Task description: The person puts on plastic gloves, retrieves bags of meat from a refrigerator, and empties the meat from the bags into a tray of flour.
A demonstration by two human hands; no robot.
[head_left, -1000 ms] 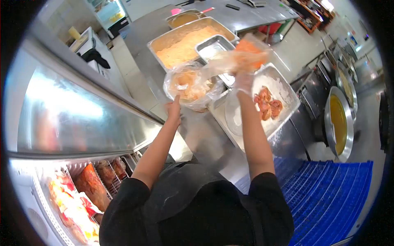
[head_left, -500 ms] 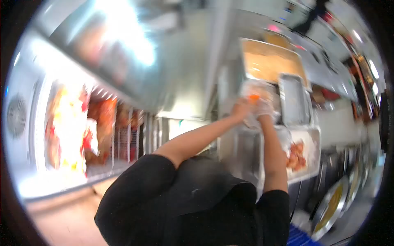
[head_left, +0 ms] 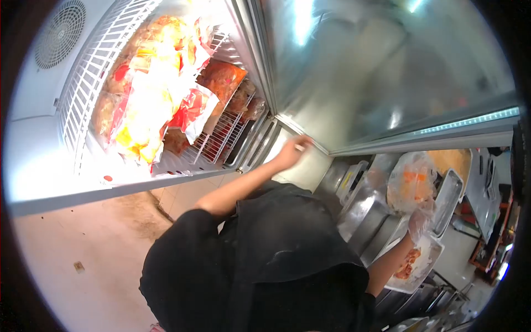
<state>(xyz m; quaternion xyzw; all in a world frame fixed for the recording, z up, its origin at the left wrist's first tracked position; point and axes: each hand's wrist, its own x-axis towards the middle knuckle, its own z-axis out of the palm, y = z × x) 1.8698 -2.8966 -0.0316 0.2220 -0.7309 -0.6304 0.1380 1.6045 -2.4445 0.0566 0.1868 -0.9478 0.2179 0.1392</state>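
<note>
Bare and raised, my left hand is beside the open fridge door, its fingers curled round something small and pale that I cannot make out. My right hand, in a clear plastic glove, is at the lower edge of a clear plastic bag with orange and pale contents; whether its fingers grip the bag is unclear. Below that hand, pieces of meat lie in white powder in a metal tray. An empty metal tray stands right of the bag.
Wire shelves in the open fridge hold packed meat and a bag of orange-red food. A tray of yellowish crumbs is behind the plastic bag. Metal containers stand left of the meat tray.
The view has swung left to the fridge. My left hand has moved away from the plastic bag to the fridge doorway, while my right hand has stayed near the bag.
</note>
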